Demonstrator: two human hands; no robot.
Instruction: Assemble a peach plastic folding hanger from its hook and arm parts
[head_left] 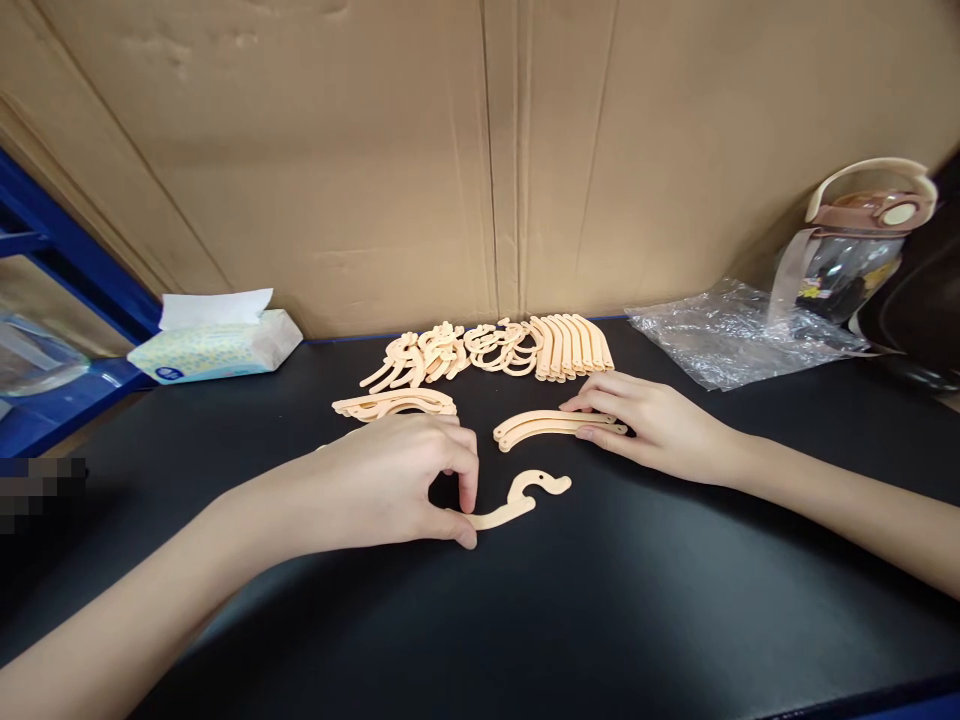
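Observation:
My left hand [397, 480] is closed, thumb and forefinger pinching the left end of a peach plastic piece with a hook-shaped end [517, 505], which lies low over the black table. To its right, my right hand [645, 420] has thumb and fingers closed around the right end of a pair of curved peach plastic arms [551, 425]. The arms lie side by side, with small holes at their ends. Just behind my left hand is a small pile of similar curved pieces [397, 402], partly covered by the hand.
At the back lie hooked pieces [420, 355], ring-like pieces [502, 345] and a row of curved arms [574, 345]. A tissue pack [217, 345] stands left; crumpled clear plastic [727, 335] and a bottle [855, 250] are right. Cardboard [337, 180] walls the black table [570, 620].

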